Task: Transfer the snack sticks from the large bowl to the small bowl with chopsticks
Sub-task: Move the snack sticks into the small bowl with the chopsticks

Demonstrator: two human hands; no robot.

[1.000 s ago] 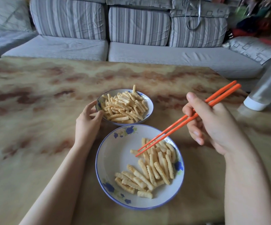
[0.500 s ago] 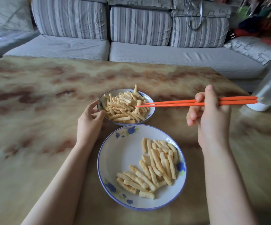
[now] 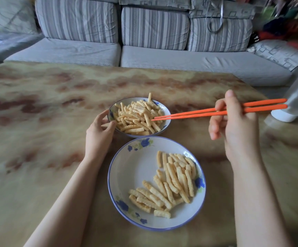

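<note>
Head view: right hand fingers curled round the orange chopsticks, held near-level. Their tips are close together over the heaped snack sticks at the right of the small bowl, far centre of the worktop. Can't tell if one is pinched. Left hand fingers grip that bowl's left rim. Large bowl sits just nearer, with more snack sticks in its right half.

No readable text, labels, brands or numbers anywhere in view.
</note>
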